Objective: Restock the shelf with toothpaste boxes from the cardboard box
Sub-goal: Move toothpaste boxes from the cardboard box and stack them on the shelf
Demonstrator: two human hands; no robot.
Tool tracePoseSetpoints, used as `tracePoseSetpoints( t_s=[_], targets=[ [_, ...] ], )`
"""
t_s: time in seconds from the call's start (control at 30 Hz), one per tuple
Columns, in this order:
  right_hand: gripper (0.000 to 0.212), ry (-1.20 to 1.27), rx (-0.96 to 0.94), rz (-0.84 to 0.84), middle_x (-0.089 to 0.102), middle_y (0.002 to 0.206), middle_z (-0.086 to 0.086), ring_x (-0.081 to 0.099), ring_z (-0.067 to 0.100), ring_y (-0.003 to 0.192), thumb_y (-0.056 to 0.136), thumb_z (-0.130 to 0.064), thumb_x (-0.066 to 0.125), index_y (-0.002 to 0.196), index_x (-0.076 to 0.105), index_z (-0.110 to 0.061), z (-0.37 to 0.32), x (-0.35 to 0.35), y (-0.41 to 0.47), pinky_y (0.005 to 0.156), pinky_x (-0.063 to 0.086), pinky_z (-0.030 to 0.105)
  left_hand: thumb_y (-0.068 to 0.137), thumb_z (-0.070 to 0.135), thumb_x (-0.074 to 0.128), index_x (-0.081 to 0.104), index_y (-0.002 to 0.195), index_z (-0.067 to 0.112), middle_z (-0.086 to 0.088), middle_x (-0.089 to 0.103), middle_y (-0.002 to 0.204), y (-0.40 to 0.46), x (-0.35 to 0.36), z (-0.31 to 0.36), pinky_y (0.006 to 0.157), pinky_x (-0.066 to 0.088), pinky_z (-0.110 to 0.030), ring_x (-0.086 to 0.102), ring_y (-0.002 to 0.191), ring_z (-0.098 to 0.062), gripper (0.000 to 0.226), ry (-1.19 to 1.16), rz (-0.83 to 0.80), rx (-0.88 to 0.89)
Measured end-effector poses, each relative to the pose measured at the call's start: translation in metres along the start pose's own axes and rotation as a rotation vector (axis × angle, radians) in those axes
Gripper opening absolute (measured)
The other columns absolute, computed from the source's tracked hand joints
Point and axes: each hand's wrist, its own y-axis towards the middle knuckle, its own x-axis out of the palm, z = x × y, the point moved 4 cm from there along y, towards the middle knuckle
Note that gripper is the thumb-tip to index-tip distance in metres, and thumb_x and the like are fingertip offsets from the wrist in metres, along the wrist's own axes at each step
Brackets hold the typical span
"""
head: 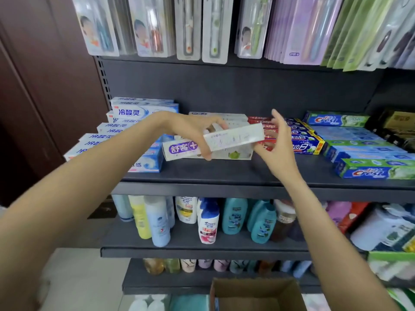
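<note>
A white toothpaste box [235, 138] is held level above the dark shelf [224, 176], over a stack of white-and-purple boxes [179, 149]. My left hand [197, 131] grips the box's left end from above, fingers curled round it. At the box's right end, my right hand [276, 140] has its fingers fairly straight and touches the box. The cardboard box [253, 292] stands open at the bottom of the view; its inside is mostly out of view.
Blue-and-white boxes [125, 124] are stacked at the shelf's left. Red boxes [267, 131], dark blue boxes [305, 140] and green-blue Crest boxes [363, 151] fill the right. Toothbrush packs [202, 28] hang above. Bottles [206, 221] line the lower shelf.
</note>
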Motion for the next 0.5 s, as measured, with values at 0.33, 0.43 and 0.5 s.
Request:
tracePoseSetpoints(
  t_s=[0.33, 0.43, 0.5],
  targets=[
    [0.037, -0.227, -0.082, -0.342, 0.058, 0.123, -0.008, 0.053, 0.009, 0.104, 0.084, -0.027, 0.068, 0.120, 0.059, -0.025, 0.011, -0.009, -0.010, 0.082, 0.039, 0.019, 0.071, 0.035, 0.066, 0.062, 0.100, 0.017, 0.001, 0.070, 0.092, 0.022, 0.026, 0.002, 0.074, 0.052, -0.032, 0.066, 0.082, -0.020, 0.034, -0.012, -0.132, -0.110],
    [0.038, -0.343, -0.073, -0.306, 0.058, 0.116, -0.003, 0.045, 0.007, 0.089, 0.085, -0.031, 0.067, 0.122, 0.059, -0.024, 0.017, -0.002, -0.008, 0.079, 0.036, 0.023, 0.079, 0.039, 0.068, 0.064, 0.092, 0.015, 0.003, 0.063, 0.082, 0.027, 0.016, 0.001, 0.074, 0.043, -0.032, 0.055, 0.078, -0.018, 0.027, 0.374, 0.076, -0.087],
    [0.039, -0.395, -0.060, -0.268, 0.057, 0.116, 0.001, 0.045, 0.009, 0.089, 0.087, -0.032, 0.065, 0.124, 0.059, -0.022, 0.020, 0.006, -0.011, 0.082, 0.040, 0.028, 0.080, 0.045, 0.066, 0.061, 0.114, 0.024, 0.007, 0.066, 0.108, 0.022, 0.014, 0.000, 0.083, 0.046, -0.033, 0.058, 0.099, -0.018, 0.040, 0.602, 0.251, -0.118]
  ],
)
